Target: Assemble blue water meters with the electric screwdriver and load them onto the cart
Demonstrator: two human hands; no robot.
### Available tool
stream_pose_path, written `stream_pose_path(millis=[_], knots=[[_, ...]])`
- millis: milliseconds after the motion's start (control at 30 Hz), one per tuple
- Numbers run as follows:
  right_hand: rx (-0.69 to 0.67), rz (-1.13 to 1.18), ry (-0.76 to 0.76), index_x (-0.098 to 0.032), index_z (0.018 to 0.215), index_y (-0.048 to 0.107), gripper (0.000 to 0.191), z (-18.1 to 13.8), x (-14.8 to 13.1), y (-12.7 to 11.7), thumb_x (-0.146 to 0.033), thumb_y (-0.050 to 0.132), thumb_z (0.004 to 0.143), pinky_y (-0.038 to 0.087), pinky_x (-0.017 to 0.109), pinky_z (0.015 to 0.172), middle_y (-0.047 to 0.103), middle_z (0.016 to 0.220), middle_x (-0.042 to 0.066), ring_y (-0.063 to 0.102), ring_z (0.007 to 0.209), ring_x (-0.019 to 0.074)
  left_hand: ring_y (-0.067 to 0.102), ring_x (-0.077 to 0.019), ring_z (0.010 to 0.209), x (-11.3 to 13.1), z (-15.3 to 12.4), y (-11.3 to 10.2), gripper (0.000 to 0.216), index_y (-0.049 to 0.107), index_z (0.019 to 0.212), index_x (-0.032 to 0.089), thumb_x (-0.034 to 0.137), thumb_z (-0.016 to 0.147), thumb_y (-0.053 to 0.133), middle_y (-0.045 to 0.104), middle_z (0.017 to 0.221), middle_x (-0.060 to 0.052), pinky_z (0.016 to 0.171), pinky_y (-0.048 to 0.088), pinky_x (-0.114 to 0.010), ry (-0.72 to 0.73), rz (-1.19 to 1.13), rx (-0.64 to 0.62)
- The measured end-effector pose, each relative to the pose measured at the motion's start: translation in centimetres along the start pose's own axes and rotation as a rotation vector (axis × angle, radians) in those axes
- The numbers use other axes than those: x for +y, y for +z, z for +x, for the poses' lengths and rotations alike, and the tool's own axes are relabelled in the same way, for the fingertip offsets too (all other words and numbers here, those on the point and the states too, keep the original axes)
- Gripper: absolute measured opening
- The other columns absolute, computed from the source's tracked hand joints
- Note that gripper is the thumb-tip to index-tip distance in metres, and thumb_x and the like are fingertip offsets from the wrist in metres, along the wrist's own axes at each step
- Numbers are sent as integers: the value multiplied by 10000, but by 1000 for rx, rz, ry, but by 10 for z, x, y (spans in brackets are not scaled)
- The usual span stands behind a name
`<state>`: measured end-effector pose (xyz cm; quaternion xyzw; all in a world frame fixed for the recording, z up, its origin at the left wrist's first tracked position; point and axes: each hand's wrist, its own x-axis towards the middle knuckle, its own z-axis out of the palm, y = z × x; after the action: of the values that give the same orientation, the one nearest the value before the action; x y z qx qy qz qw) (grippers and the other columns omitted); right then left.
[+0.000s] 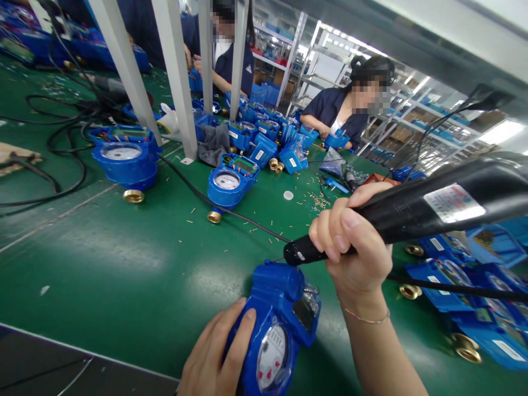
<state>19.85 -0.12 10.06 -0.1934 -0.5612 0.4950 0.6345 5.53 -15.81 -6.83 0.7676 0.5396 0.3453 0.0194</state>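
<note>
My right hand (358,236) is wrapped round a black electric screwdriver (412,206), which slants down to the left. Its thin bit reaches the top corner of a blue water meter (276,308); whether it sits on a screw there is too small to tell. With fingers curled over the meter's left side, my left hand (220,352) grips it against the green bench. The meter is tilted, its round dial and small display window facing right. Part of its lower body is cut off by the frame edge.
Two more meters (124,157) stand left of centre, with a black cable (190,181) crossing the green bench (124,264). Loose screws (317,201) lie scattered mid-bench. Several meters (445,280) crowd the right side. Grey posts (175,77) rise at back left; co-workers (342,110) sit opposite.
</note>
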Motion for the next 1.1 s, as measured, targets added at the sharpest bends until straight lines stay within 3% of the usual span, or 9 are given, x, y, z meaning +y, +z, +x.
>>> stream_pose_path(millis=[467,700,933,1100], knots=[[-32,29,18,-234,852,448,193,-2,-1,-9,-66,534,808,325,191,380,411,474,-119,296,324,48,520,-269,1213,4,3,-3,740,121,1540,245,198,893,477,474,1356,-148,902,553,-358,-12,13,-14],[-31,70,20,-230,840,454,185,0,1,-13,-66,528,797,329,182,377,404,464,-121,293,319,44,565,-282,1171,1,0,-2,785,138,1537,236,325,851,510,472,1374,-153,829,581,-352,-65,-29,-27],[-59,70,27,-227,839,453,173,4,6,-14,-88,548,797,325,190,371,408,463,-120,307,316,47,605,-293,1120,1,1,-3,899,241,1494,272,417,710,657,476,1353,-127,798,585,-343,-148,-111,-37],[-5,-7,-5,-234,845,515,170,10,-8,-6,-105,596,770,314,205,365,419,459,-110,321,317,52,611,-308,1108,5,12,-13,1016,306,1441,278,287,538,772,456,1373,-120,832,574,-356,-177,-226,-72]])
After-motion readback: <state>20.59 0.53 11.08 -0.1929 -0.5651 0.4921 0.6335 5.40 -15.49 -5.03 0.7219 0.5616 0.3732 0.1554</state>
